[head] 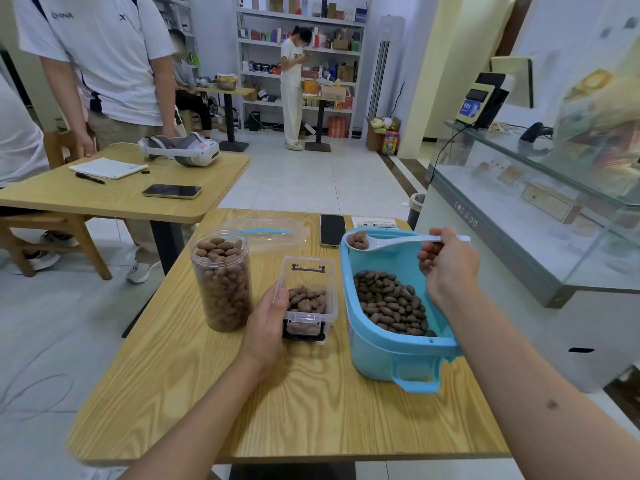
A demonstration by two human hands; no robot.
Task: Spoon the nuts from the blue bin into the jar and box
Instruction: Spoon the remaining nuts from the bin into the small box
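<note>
The blue bin (375, 344) stands on the right of the wooden table (277, 410), with brown nuts (391, 301) piled in its near half. My right hand (448, 268) grips the handle of a white spoon (394, 242) holding a few nuts above the bin's far left corner. A clear jar (221, 280), open and full of nuts almost to the rim, stands on the left. Between jar and bin sits a small clear box (310, 299), partly filled with nuts. My left hand (268, 318) holds the box's left side.
A clear lid with a blue strip (268, 232) lies behind the jar, a black phone (331, 230) and a paper behind the bin. Another table (114, 192) to the left carries a headset, notebook and phone, with people beside it. A glass counter (540, 209) stands on the right.
</note>
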